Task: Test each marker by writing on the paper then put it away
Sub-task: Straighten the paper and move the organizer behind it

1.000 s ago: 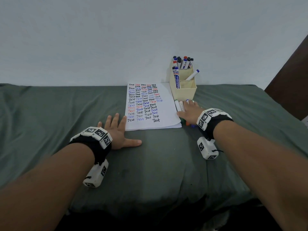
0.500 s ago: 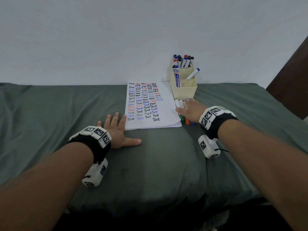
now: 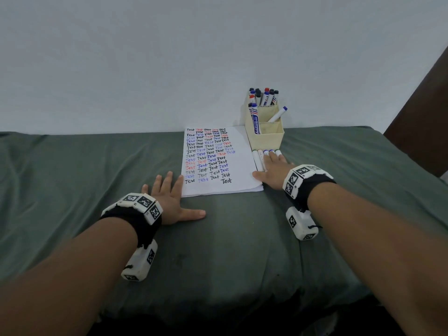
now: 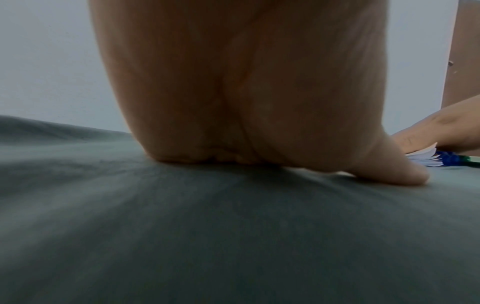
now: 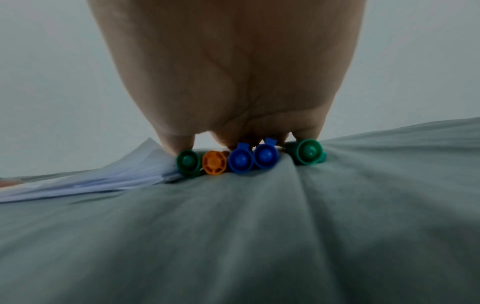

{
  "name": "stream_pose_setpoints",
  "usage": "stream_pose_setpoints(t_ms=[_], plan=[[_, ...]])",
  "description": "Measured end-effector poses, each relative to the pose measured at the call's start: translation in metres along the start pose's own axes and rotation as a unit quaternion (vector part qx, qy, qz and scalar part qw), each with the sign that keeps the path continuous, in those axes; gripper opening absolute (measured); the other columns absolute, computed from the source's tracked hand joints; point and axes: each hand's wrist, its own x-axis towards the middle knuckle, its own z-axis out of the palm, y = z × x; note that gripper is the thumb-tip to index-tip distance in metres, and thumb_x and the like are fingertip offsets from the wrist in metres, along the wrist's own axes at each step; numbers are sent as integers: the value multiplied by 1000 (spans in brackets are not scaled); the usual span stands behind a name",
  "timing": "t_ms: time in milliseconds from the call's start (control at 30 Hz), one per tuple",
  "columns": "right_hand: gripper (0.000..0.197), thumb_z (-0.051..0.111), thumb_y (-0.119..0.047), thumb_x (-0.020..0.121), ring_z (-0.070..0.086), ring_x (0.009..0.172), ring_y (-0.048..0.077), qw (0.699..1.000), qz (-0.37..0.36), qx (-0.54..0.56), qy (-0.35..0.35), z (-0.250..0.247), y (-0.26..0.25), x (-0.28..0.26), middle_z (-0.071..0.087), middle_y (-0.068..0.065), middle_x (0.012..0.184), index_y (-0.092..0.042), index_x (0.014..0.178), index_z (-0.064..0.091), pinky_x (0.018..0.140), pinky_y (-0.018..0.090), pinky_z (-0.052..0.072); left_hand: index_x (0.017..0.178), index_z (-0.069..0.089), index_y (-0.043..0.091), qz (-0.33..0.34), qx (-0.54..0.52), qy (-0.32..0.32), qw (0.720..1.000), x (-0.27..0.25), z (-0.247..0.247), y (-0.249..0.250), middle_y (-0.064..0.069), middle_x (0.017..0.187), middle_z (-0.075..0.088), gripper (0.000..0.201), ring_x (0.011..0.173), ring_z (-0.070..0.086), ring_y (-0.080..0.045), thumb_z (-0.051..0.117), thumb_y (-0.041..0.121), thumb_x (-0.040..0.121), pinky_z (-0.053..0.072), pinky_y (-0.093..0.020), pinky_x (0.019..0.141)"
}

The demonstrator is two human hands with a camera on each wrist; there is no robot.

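Note:
A white sheet of paper (image 3: 238, 163) covered with rows of the word "Test" lies on the green cloth. Right of it, several white markers (image 3: 257, 159) lie side by side, and my right hand (image 3: 272, 166) rests flat on top of them with straight fingers. In the right wrist view their end caps (image 5: 240, 160) show green, orange and blue under my palm. My left hand (image 3: 169, 197) lies flat on the cloth at the paper's lower left corner, fingers spread and holding nothing. A cream holder (image 3: 265, 137) behind the markers has several capped markers (image 3: 264, 97) standing in it.
The green cloth (image 3: 97, 180) covers the whole surface and is creased. A plain white wall (image 3: 169, 57) stands right behind the paper and holder. A dark brown panel (image 3: 426, 112) rises at the far right.
My right hand has slid over the loose markers, and its fingers now lie straight along them. The left hand has stayed flat in place.

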Motion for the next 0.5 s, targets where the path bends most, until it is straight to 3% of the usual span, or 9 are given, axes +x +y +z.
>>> stream_pose_setpoints(t_ms=[133,233,400,500], plan=[[78,40,-52,103,0,156,26,999,-7,21,25,0,-1,-1,-2,2,171,-14,162,4,123,53,15,154,-21,32,0,0,0,1000,1,1,0,2,162,-28,151,150,-23,-25,21,109,30,-6,-57,120],[65,39,-40,105,4,155,28,997,-57,4,45,-4,-2,-6,3,4,169,-23,161,11,120,55,21,154,-21,31,1,2,4,1000,1,1,-1,1,162,-28,148,150,-23,-26,24,108,36,-6,-57,120],[56,29,-31,109,-7,157,29,995,-78,-61,-18,-4,-4,-10,-10,4,171,-27,162,12,125,52,7,154,-21,32,0,-1,5,1000,0,1,0,1,162,-29,151,150,-23,-26,21,108,31,-6,-57,120],[52,28,-26,108,-4,157,27,995,-68,-75,-2,-4,-3,-11,-6,2,171,-25,159,20,121,56,14,154,-20,31,1,-2,9,1000,0,2,0,1,162,-28,150,150,-23,-26,21,108,32,-6,-57,120]])
